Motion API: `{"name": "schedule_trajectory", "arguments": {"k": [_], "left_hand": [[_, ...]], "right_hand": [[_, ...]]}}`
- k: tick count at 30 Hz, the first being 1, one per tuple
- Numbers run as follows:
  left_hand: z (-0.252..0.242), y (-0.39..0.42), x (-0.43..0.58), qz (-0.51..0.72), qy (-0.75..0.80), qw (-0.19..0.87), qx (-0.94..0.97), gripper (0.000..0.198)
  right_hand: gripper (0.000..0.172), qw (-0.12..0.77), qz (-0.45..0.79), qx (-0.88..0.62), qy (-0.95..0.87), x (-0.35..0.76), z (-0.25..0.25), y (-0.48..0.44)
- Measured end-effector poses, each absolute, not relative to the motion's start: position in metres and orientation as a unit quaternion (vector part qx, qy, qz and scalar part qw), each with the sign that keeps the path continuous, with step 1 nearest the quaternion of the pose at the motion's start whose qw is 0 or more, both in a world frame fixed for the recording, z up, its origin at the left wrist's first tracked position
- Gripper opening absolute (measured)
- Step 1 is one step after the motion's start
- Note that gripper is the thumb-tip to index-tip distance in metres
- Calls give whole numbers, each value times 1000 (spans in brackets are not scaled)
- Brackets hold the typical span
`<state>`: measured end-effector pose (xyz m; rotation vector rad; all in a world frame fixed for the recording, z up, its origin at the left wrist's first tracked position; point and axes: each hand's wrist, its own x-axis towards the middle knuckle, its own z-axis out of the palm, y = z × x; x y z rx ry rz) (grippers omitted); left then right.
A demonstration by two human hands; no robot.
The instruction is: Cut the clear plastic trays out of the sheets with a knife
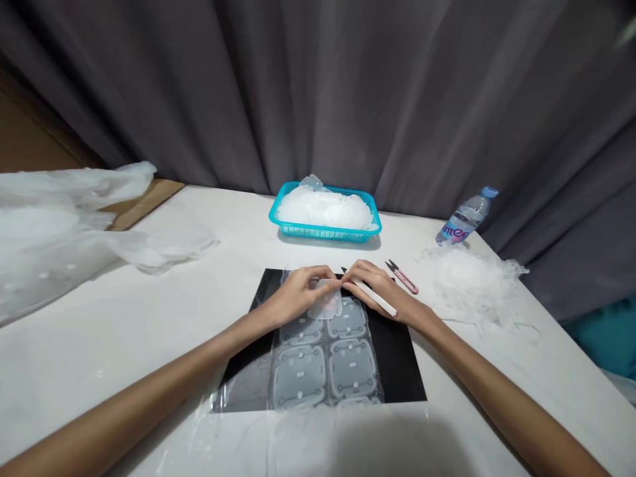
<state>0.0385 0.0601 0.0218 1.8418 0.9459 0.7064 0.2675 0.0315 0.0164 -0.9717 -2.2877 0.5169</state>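
Observation:
Between the fingers of my left hand (303, 291) is a small translucent rounded-square plastic piece (326, 303). My right hand (375, 285) meets it at the fingertips and holds a white pen-shaped tool with a dark tip (370, 295), slanting across the hand. Whether the right fingertips also pinch the piece cannot be made out. Below both hands, a clear plastic sheet of similar rounded-square pieces (300, 374) lies on a black board (400, 364). Pink-handled thread snips (403, 277) rest just beyond my right hand.
A turquoise basket (325, 233) heaped with white translucent pieces stands at the back. On the right are a water bottle (467, 215), tilted in view, and a pile of clear scraps (467, 281). Plastic bags (59, 232) and cardboard (149, 204) occupy the left. A grey curtain (318, 86) hangs behind.

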Motion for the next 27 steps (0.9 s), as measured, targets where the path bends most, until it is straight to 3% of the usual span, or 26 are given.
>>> {"name": "schedule_trajectory", "arguments": {"k": [6,11,15,27], "left_hand": [[10,65,42,356,428,467,687,32],[7,85,32,464,481,451,592,39],[25,79,27,432,428,491,624,37],[58,59,26,379,286,564,675,23]], "right_hand": [[15,311,79,-389,-864,257,5,29],[15,339,77,-435,-831,259,-1,28],[9,384,77,-498,-774,269,2,35],[8,507,240,-392,-729,247,42,5]]}}
